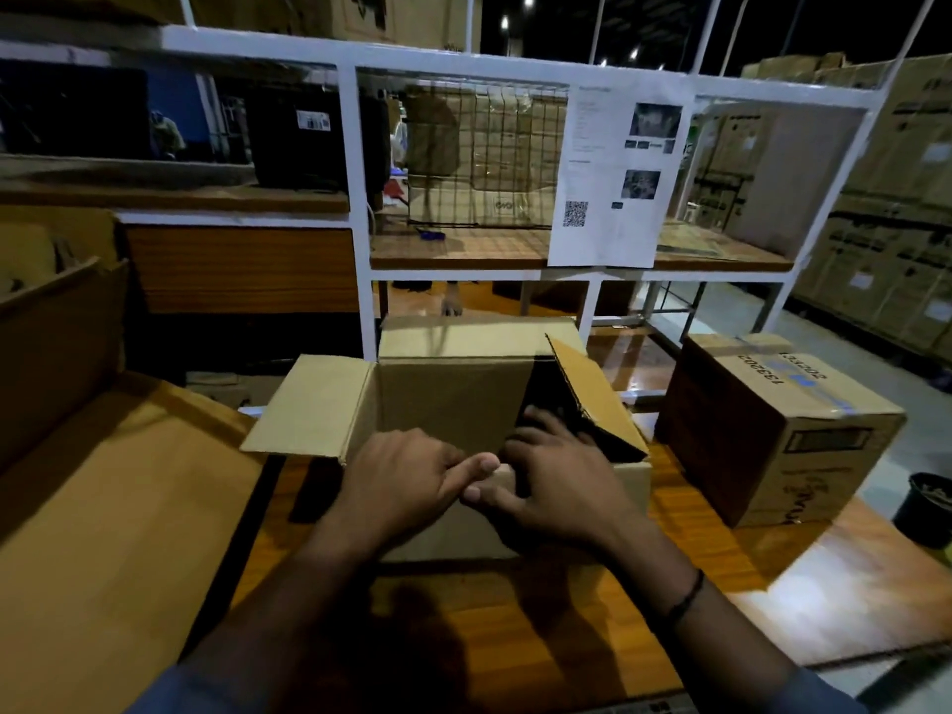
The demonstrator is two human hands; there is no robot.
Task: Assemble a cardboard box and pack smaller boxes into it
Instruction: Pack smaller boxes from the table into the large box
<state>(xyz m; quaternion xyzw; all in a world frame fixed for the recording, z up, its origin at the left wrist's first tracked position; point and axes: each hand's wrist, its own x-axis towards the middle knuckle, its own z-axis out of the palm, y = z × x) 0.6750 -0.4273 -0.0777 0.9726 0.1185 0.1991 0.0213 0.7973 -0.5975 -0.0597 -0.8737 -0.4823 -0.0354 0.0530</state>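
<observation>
Here the open cardboard box (453, 404) sits in the middle of the worktop (592, 600), just in front of you, plain brown corrugated card with its top flaps up: the left flap (309, 404) is splayed out flat, the far one stands up, and the right flap (592, 394) tilts inward over a dark interior. You look to be at the packing step (or finishing the setting-up; whatever is inside is too dark to tell). Your left hand (407, 476) rests on the near rim, fingers curled over it and thumb stretched toward the other hand. Your right hand (561, 481) reaches into the right side, fingers spread on something dark. The two thumbs nearly touch. Next, you'd likely need that right flap pushed clear before seating anything. A taped carton (772, 430) stands to the right, well apart
</observation>
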